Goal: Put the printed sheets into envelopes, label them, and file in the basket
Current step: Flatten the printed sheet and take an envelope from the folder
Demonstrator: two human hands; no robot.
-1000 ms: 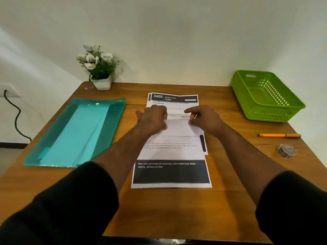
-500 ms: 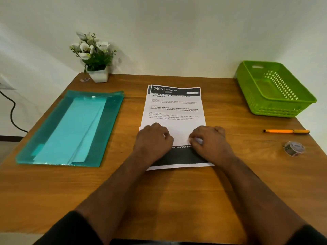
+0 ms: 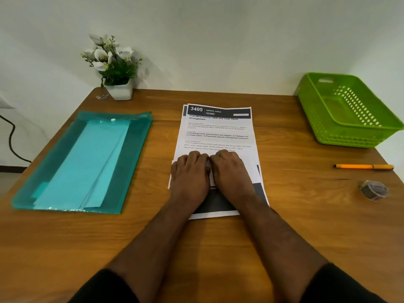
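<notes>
- The printed sheets (image 3: 218,136) lie in a stack at the middle of the wooden table (image 3: 284,237), headed "3405 DINING AREA".
- The left hand (image 3: 190,173) and right hand (image 3: 229,171) sit side by side on the sheets, fingers curled and pressing the paper down; whether they pinch it, I cannot tell.
- A teal folder of envelopes (image 3: 83,162) lies to the left.
- The green basket (image 3: 349,110) stands at the far right corner.
- An orange pen (image 3: 363,166) and a tape roll (image 3: 373,190) lie at right; a potted plant (image 3: 113,66) stands at the back.
</notes>
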